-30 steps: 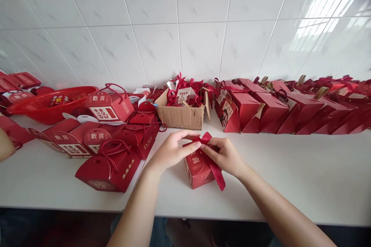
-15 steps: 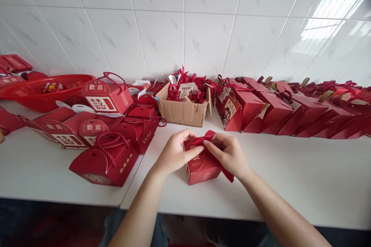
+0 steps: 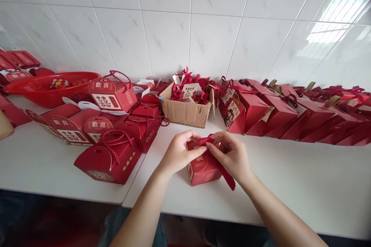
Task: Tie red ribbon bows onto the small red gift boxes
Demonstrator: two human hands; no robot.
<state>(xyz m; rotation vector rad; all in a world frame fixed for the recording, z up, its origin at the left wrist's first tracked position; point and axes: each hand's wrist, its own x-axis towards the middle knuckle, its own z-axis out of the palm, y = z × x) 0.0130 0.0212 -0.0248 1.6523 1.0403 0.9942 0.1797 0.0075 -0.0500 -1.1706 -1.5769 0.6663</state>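
Observation:
A small red gift box (image 3: 203, 175) with pale lettering stands on the white table in front of me. Across its top lies a dark red ribbon (image 3: 227, 173), one tail hanging down the right side. My left hand (image 3: 182, 150) pinches the ribbon at the box top between thumb and fingers. From the other side my right hand (image 3: 228, 152) also pinches it, the thumbs nearly meeting over the box. The fingers cover part of the ribbon, so the shape of any knot is hidden.
Behind the box is a cardboard carton (image 3: 185, 114) full of ribbons and cards. Red gift boxes with rope handles (image 3: 111, 158) stand at left, near a red plastic basin (image 3: 52, 94). Rows of red boxes (image 3: 278, 115) line the right. Another person's arm (image 3: 5, 125) shows at the left edge.
My fingers have drawn the ribbon into a tighter bunch on the box top. The view has shifted slightly left, and more of the other person's arm shows at the left edge.

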